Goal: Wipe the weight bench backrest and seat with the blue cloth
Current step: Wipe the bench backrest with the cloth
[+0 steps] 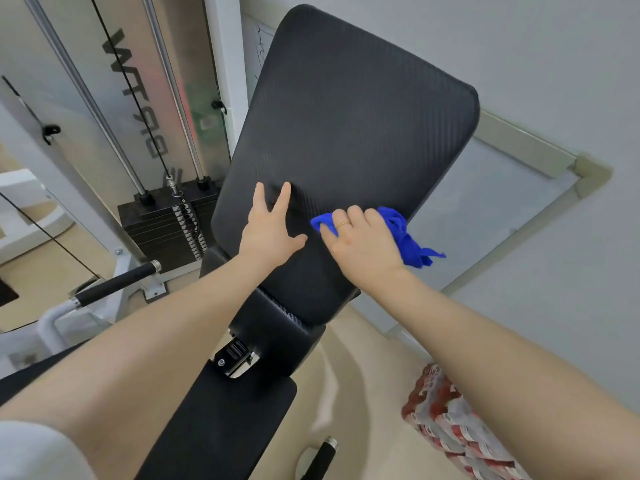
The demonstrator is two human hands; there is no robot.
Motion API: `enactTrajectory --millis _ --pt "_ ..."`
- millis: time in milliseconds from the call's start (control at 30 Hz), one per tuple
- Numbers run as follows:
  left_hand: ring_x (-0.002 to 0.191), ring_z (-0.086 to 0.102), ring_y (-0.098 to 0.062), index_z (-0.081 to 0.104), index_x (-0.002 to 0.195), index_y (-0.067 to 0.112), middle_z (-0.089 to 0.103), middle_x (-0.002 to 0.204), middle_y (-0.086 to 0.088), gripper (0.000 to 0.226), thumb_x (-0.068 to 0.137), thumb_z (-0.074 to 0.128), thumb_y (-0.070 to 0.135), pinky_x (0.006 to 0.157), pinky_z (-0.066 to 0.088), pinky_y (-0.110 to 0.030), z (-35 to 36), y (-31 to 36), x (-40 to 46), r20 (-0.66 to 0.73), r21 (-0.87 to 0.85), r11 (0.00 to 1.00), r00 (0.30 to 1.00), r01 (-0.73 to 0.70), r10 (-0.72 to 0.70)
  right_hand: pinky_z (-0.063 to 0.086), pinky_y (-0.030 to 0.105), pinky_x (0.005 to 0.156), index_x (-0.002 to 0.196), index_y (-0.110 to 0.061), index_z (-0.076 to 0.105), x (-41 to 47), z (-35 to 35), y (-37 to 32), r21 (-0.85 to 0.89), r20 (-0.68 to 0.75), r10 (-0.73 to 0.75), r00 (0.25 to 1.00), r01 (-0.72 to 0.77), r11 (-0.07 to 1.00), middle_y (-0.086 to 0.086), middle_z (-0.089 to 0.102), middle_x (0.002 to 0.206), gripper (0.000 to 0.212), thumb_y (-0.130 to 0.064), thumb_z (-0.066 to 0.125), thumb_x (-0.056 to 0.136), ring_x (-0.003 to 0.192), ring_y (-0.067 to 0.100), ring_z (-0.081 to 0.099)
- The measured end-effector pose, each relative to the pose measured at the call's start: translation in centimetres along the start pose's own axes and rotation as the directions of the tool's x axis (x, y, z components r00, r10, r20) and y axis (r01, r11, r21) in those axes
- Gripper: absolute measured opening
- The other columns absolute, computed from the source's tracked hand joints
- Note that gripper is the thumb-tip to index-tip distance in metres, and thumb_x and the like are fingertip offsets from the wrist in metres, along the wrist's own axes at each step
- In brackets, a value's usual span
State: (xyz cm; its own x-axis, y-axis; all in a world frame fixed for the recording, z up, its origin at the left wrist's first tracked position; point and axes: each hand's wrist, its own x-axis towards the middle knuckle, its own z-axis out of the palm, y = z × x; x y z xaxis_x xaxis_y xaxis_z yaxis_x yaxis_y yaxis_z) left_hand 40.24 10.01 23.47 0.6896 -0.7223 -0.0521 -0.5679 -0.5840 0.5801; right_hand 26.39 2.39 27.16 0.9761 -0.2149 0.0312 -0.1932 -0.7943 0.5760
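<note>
Flanking the bench on the left: a black weight stack (166, 223) w/ chrome guide rods, cable and white frame, plus a black foam-grip handle (117, 284). On the right, a pale wall and a framed whiteboard (485, 209) leaning behind the backrest; a red-and-white patterned bundle (446, 420) on the beige floor, cut off at the edge. Nothing lies between hands and pad. Left hand (270, 230): fingers straight and spread, palm flat on the black textured inclined backrest (346, 133), lower left area. Right hand (360, 240): fingers curled, gripping the bunched blue cloth (401, 233) against the backrest's lower right edge; loose cloth end hangs past the rim. Black padded seat (225, 417) sits below the hinge, partly hidden by the left forearm. Cloth portion under the palm not visible.
</note>
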Motion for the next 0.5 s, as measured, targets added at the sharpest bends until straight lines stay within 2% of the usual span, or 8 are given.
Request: enactTrajectory --millis 67,100,133,200,267,333,433,500 --pt "0.144 0.016 -0.029 -0.002 0.149 0.022 -0.011 0.157 -0.010 0.101 0.079 0.070 0.031 0.106 0.035 -0.042 0.2 0.1 -0.1 0.005 0.029 0.999 1.000 0.026 -0.026 0.028 0.033 0.067 0.110 -0.013 0.055 0.6 -0.7 0.9 -0.020 0.035 -0.052 0.998 0.052 0.998 0.006 0.052 0.102 0.030 -0.006 0.038 0.086 0.088 0.023 0.045" --pt "0.144 0.016 -0.030 -0.005 0.148 0.019 -0.011 0.157 -0.011 0.104 0.078 0.071 0.032 0.107 0.034 -0.043 0.2 0.0 0.0 0.006 0.048 0.998 0.999 0.036 -0.037 0.027 0.033 0.065 0.101 -0.015 0.058 1.1 -1.1 1.9 -0.078 0.009 -0.019 1.000 0.019 0.997 0.004 0.052 0.095 0.031 -0.005 0.036 0.082 0.084 0.022 0.046" --pt "0.144 0.016 -0.030 -0.006 0.148 0.017 -0.011 0.157 -0.012 0.107 0.077 0.072 0.034 0.108 0.033 -0.043 0.1 -0.1 0.1 0.005 0.071 0.997 0.999 0.036 -0.037 0.027 0.032 0.062 0.092 -0.019 0.061 1.6 -1.5 3.1 -0.123 -0.060 0.056 0.997 -0.063 0.990 0.002 0.054 0.088 0.030 -0.006 0.039 0.076 0.077 0.021 0.047" --pt "0.144 0.014 -0.032 -0.006 0.148 0.016 -0.010 0.157 -0.014 0.111 0.074 0.074 0.038 0.111 0.031 -0.043 0.1 -0.5 0.1 -0.003 0.121 0.992 1.000 0.021 -0.020 0.030 0.030 0.057 0.077 -0.022 0.064 2.4 -1.9 5.3 -0.094 -0.214 0.232 0.949 -0.257 0.962 0.001 0.056 0.077 0.021 -0.009 0.055 0.064 0.066 0.021 0.047" --pt "0.145 0.010 -0.031 -0.006 0.148 0.014 -0.009 0.157 -0.014 0.115 0.071 0.076 0.041 0.114 0.027 -0.043 0.5 -1.1 0.2 -0.007 0.112 0.993 0.999 0.032 -0.031 0.032 0.029 0.056 0.078 -0.022 0.065 2.5 -1.2 5.5 -0.044 -0.239 0.307 0.921 -0.326 0.944 0.003 0.057 0.076 0.020 -0.012 0.065 0.060 0.063 0.022 0.046" --pt "0.146 0.007 -0.030 -0.006 0.148 0.012 -0.010 0.157 -0.015 0.118 0.069 0.076 0.043 0.115 0.024 -0.043 1.4 -1.6 0.2 0.011 0.035 0.995 0.996 0.090 -0.091 0.031 0.029 0.058 0.091 -0.024 0.067 1.9 -0.8 3.5 -0.047 -0.176 0.229 0.957 -0.241 0.969 0.002 0.057 0.082 0.028 -0.016 0.063 0.065 0.067 0.021 0.046" --pt "0.145 0.010 -0.033 -0.006 0.148 0.015 -0.008 0.157 -0.016 0.117 0.069 0.076 0.045 0.114 0.027 -0.045 2.4 -2.1 0.2 0.039 -0.072 0.978 0.980 0.197 -0.194 0.027 0.033 0.067 0.116 -0.016 0.054 0.7 0.1 -0.2 0.044 0.080 -0.029 0.996 0.026 0.999 0.007 0.051 0.104 0.032 -0.011 0.046 0.085 0.084 0.023 0.043" --pt "0.144 0.014 -0.033 -0.006 0.148 0.019 -0.006 0.157 -0.016 0.118 0.068 0.076 0.046 0.112 0.030 -0.046 2.6 -2.3 0.3 0.056 -0.113 0.967 0.973 0.229 -0.223 0.025 0.034 0.068 0.112 -0.013 0.052 1.3 0.1 0.4 0.065 0.114 -0.094 0.989 0.087 0.994 0.008 0.048 0.105 0.027 -0.009 0.043 0.087 0.083 0.023 0.036"
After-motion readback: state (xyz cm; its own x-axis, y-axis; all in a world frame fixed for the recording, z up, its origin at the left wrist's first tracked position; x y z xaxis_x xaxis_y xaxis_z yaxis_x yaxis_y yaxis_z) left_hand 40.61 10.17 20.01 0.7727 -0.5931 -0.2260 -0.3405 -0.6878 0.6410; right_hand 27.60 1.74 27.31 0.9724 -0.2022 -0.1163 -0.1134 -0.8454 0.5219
